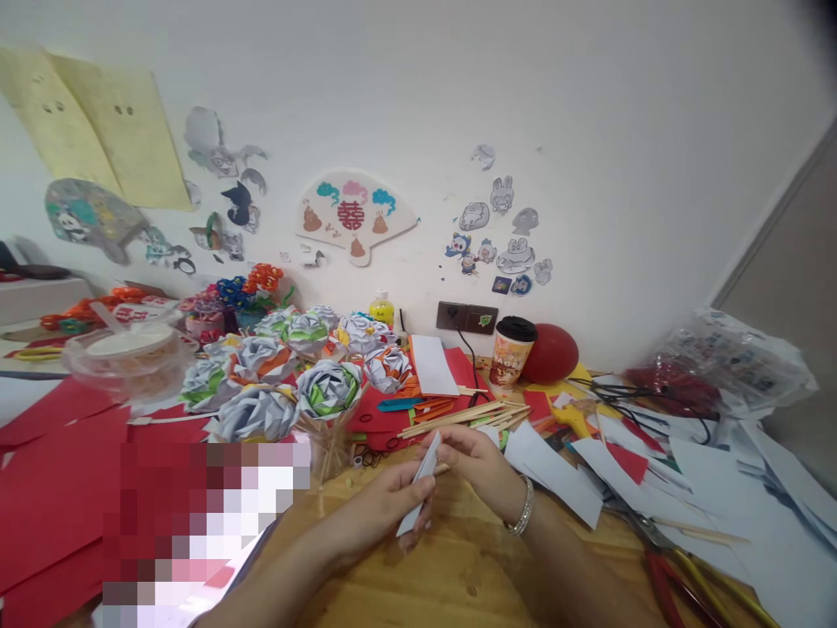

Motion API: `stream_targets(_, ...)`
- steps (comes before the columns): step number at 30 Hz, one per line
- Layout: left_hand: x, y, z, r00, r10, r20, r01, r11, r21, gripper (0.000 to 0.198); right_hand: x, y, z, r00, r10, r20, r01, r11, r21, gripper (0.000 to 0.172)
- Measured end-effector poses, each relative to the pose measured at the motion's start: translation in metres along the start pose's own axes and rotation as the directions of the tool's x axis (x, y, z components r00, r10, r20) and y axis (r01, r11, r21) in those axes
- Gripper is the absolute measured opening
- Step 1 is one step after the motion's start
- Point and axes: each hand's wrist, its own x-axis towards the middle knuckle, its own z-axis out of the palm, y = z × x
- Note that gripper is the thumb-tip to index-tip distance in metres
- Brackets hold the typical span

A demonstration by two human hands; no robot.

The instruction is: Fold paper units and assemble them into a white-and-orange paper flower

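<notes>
Over the wooden table (458,567), both of my hands hold one folded strip of white paper (422,481). My left hand (383,510) pinches its lower part with the fingers closed around it. My right hand (474,458) grips the upper end between thumb and fingers; a silver bracelet (523,510) sits on that wrist. Just behind my hands stands a bunch of paper roses (307,371) on wooden sticks, and several loose wooden sticks (464,417) lie beside them.
Red paper sheets (52,480) cover the left side. White paper pieces (686,471) lie at the right, with red-handled scissors (667,576). A lidded paper cup (512,351) and a red balloon (550,353) stand by the wall. A clear plastic container (127,358) sits at the left.
</notes>
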Motion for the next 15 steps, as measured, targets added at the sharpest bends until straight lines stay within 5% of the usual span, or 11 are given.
stream_targets(9,-0.004,0.003,0.003,1.000,-0.008,-0.029,0.014,0.976,0.219,0.044,0.000,-0.003,-0.005,0.996,-0.063,0.063,0.074,0.978,-0.194,0.028)
stream_targets(15,-0.011,0.013,0.012,0.979,-0.003,-0.202,0.074,0.936,0.345,0.050,0.001,-0.003,-0.003,0.993,-0.083,0.082,0.102,0.957,-0.271,0.032)
